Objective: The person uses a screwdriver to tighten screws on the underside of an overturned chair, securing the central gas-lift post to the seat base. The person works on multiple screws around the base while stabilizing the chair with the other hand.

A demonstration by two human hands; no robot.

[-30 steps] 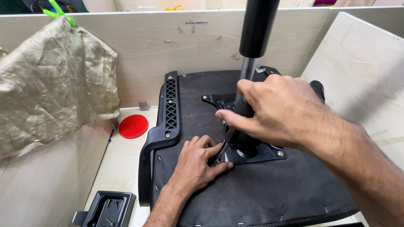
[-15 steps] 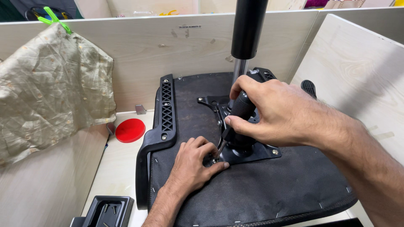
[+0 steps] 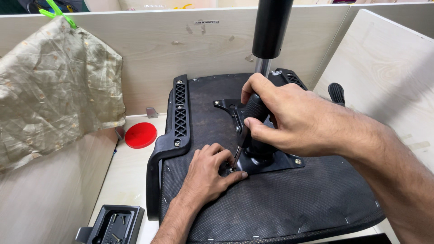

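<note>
Two bare hands point(image 3: 205, 174), sleeveless forearms

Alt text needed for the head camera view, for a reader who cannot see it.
The right hand holds a screwdriver down at a screw in the metal plate on an upturned black chair seat, while the left hand steadies its tip. A red disc and a black tray of screws lie on the desk.

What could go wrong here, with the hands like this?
The screwdriver in the right hand could slip off the screw and jab the left hand, whose fingers sit beside its tip. The seat overhangs the desk's near edge and might tip under pressure.
</note>
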